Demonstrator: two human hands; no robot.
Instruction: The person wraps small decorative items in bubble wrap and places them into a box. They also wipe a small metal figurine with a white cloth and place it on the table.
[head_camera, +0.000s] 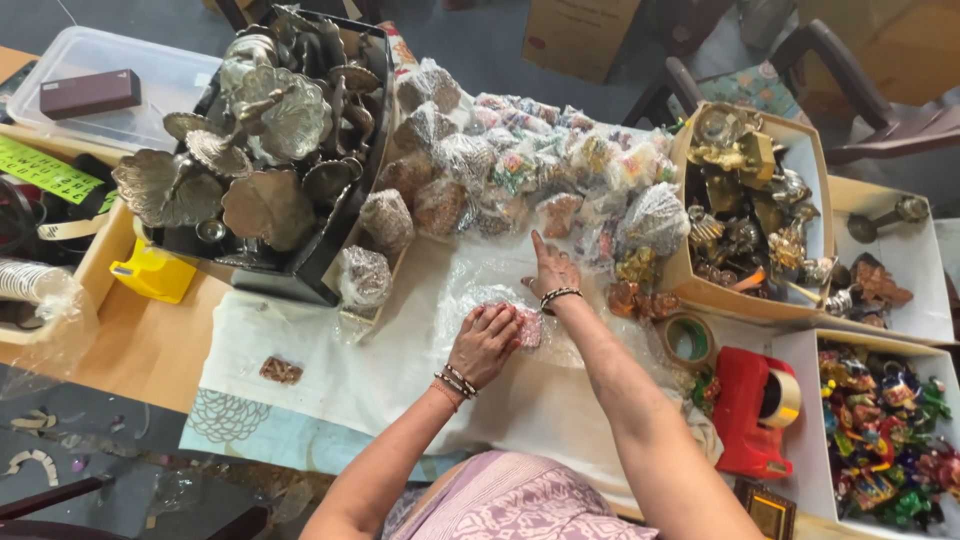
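Pressing down on a small colourful item (527, 326) half under clear plastic wrap (480, 300), the left hand (486, 343) lies flat, fingers together, gripping nothing I can make out. The item sits mid-worktop on a white cloth (330, 350). The right hand (553, 271) rests just beyond, index finger stretched out, the rest loosely curled, its grip empty. A heap of wrapped pieces (520, 170) crowds the far edge; a black crate of metal leaf-shaped pieces (260, 150) closes the left, a cardboard box of brass figures (750, 210) the right. A red tape dispenser (755, 405) stands near the right elbow. Bare cloth lies open toward the near left.
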